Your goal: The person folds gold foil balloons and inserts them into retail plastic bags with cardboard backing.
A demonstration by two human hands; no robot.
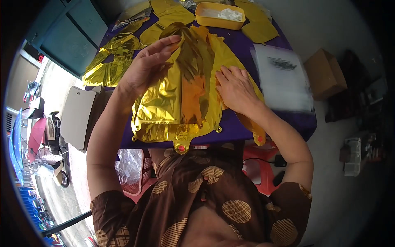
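Observation:
A flat gold foil balloon lies across the near part of the table, its left side folded over toward the middle. Its tab with a red mark hangs at the table's front edge. My left hand is raised at the balloon's upper left, with thumb and fingers closed about the lifted foil; the exact grip is partly hidden. Flat on the foil's right side rests my right hand, fingers outstretched. Beneath that forearm another gold foil tail with a red mark shows.
More gold foil pieces lie at the table's left and back. A yellow tub with white material stands at the back. Clear plastic sheets lie on the right, beside a cardboard box. Grey card stands at the left edge.

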